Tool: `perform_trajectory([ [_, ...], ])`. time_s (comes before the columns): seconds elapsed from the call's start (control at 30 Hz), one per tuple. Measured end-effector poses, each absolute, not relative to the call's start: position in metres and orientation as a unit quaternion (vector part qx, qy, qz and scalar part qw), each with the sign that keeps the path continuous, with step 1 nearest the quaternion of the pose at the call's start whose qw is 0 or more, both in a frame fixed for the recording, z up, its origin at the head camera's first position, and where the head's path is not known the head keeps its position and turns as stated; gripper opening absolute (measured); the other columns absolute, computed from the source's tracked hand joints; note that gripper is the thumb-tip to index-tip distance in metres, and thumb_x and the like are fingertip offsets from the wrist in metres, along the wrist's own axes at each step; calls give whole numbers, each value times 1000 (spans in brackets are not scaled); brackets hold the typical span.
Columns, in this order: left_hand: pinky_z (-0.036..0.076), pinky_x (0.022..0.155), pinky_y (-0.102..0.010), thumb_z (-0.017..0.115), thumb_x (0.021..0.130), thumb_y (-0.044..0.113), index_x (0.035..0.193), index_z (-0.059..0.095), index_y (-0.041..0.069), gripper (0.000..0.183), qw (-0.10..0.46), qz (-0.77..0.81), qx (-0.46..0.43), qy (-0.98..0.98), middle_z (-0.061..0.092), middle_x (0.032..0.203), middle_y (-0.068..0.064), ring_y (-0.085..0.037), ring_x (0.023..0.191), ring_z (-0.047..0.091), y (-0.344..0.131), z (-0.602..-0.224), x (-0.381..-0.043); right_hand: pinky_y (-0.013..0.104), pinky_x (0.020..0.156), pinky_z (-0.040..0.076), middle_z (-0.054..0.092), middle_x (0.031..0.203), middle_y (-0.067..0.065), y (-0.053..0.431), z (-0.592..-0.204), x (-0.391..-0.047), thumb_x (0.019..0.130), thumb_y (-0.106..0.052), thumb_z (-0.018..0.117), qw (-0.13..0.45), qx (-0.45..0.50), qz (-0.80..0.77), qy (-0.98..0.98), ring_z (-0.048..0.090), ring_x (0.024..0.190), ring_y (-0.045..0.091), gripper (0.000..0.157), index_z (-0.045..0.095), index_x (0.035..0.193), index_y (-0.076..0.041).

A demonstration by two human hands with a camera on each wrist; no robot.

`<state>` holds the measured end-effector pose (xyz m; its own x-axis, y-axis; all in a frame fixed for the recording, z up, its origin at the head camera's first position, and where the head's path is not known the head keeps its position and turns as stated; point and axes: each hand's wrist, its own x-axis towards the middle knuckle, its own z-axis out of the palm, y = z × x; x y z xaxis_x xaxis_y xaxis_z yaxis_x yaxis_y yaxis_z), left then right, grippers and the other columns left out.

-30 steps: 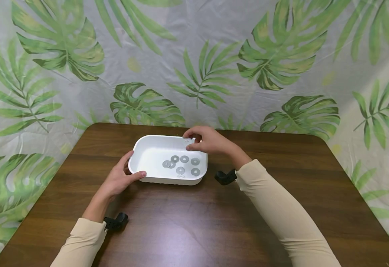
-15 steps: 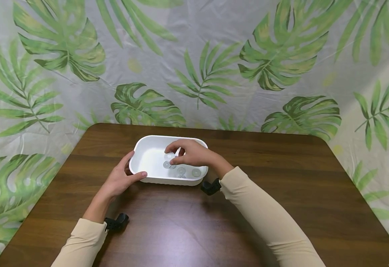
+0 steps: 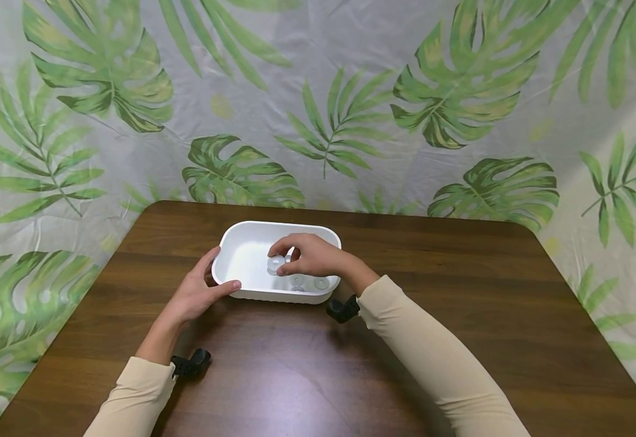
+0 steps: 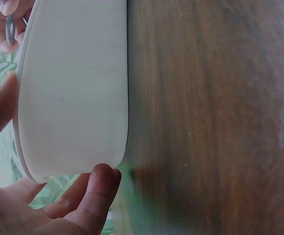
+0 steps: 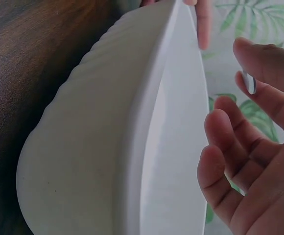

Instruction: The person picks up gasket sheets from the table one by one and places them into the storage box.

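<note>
In the head view a white rectangular plastic tub (image 3: 241,255) with rounded corners stands on the table. My left hand (image 3: 195,292) grips its left end, thumb on the front rim and fingers around the side. My right hand (image 3: 317,256) is over the inside of the tub and pinches a flat metal washer (image 5: 250,82) between thumb and forefinger. The other fingers of that hand are loosely bent. Loose washers (image 3: 321,283) lie on the tub floor, partly hidden under the right hand. The left wrist view shows the held washer (image 4: 10,30) edge-on, above the rim.
A dark brown wooden table (image 3: 460,303) extends around the tub. Behind it hangs a leaf-patterned cloth (image 3: 351,121). Black wrist mounts (image 3: 191,363) stick out near both sleeves.
My right hand has moved left and toward me from the tub's back right corner, then shifted only slightly in the last half second. The left hand has stayed on the tub.
</note>
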<state>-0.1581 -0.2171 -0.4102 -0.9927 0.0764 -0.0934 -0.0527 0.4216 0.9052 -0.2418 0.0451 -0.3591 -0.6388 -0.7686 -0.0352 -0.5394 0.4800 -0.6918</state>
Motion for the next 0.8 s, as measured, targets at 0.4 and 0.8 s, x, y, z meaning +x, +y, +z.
perform_trajectory([
  [0.4,45,84,-20,75,88,22,159,15,10,94,59,536,12,842,46,146,-25,-39,123,55,-217,-409,-159,47,100,48,60,136,10,62,-352,-239,92,-18,69,128,-392,-319,853,61,116,36,42,61,133,-10],
  [0.8,44,83,-18,75,88,21,159,15,8,94,59,533,10,844,46,146,-28,-41,124,54,-218,-409,-158,34,80,54,62,124,12,134,-350,-218,92,-15,70,57,-351,-364,861,64,102,28,35,65,126,-12],
])
